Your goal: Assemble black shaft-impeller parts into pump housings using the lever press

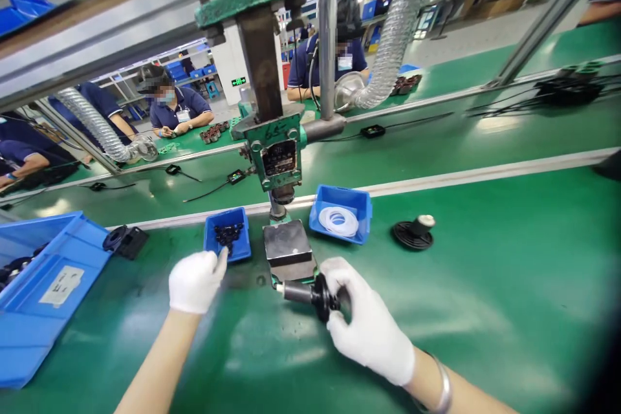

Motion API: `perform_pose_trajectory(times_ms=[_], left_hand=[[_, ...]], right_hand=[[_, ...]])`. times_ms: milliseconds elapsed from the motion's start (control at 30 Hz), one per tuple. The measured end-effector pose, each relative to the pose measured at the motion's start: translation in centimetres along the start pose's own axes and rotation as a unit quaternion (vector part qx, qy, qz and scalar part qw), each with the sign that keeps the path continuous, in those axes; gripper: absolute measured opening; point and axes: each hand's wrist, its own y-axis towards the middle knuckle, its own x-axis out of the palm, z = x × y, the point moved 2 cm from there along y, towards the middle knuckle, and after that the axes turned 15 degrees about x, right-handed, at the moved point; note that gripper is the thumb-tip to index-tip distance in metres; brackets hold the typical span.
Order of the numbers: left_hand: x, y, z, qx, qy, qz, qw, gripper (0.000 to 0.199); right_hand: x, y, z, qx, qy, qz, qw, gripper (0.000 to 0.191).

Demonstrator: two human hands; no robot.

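My right hand [366, 323], in a white glove, grips a black disc-shaped part [320, 297] by its rim. A dark cylindrical shaft with a pale tip extends leftward from the disc, just in front of the press's metal block [288, 246]. My left hand [196, 281], also gloved, is at the front edge of a small blue bin [209, 242] of small black pieces [228, 233]. Its fingers are curled in, with one digit lying along the bin's edge; whatever they may hold is hidden.
A green hand press [276, 149] stands at centre. Right of it are a blue bin [366, 217] with white rings [338, 221] and another black disc-and-shaft part [412, 236]. A large blue crate [72, 323] and black fixture [127, 240] lie left. Co-workers [182, 110] sit beyond.
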Motion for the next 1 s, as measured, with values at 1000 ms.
perform_pose_trajectory(times_ms=[1000], left_hand=[[1.7,0.2,20.5,-0.099,-0.919,0.072,0.376,0.035]], right_hand=[[-2.2,1.5,0.4,0.123,0.17,0.238,0.949,0.032]])
